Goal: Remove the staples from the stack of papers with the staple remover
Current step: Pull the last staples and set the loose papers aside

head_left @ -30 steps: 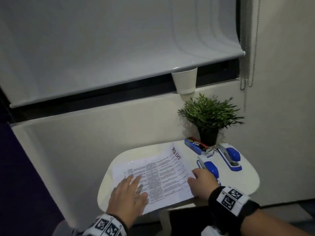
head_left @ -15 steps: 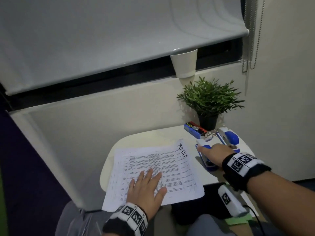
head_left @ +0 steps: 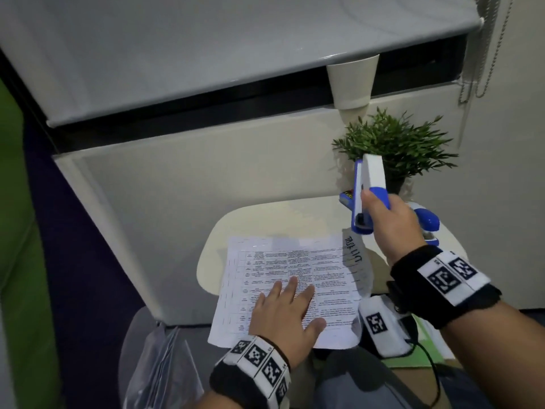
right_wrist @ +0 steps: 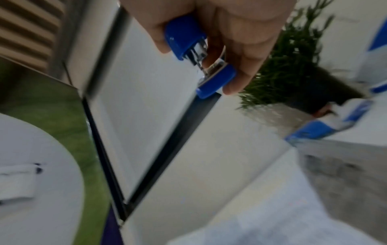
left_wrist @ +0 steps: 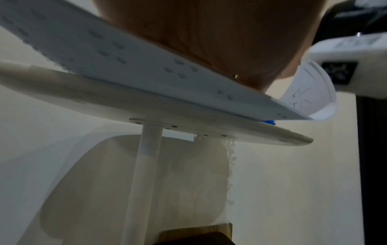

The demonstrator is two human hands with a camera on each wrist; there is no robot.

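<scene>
Right hand (head_left: 392, 222) was raised above the table (head_left: 224, 231), fingers and thumb curled round a blue-and-white staple remover (head_left: 367, 193), holding it nearly upright in front of the potted plant (head_left: 395, 143); right wrist view showed the metal mouth of the tool (right_wrist: 201, 54) poking out between thumb and fingers, blurred. Left hand (head_left: 287, 317) lay flat, fingers spread and straight, pressing on the stack of papers (head_left: 295, 267). The stack lay on the small white table with its near edge hanging off toward the person; far right corner curled up, handwriting on it. Left wrist view showed the papers (left_wrist: 146, 69) under the palm (left_wrist: 209, 36) and overhanging the table edge (left_wrist: 293, 140), curled corner at right. A second blue-and-white stapler (head_left: 427, 225) sat on the table just behind the right hand, a small blue box (head_left: 346, 199) beside the plant pot. A white paper cup (head_left: 351, 84) stood on the ledge above. Clear plastic bag (head_left: 159, 364) lay below left of the table. Both wrists wore black bands with marker tags.
</scene>
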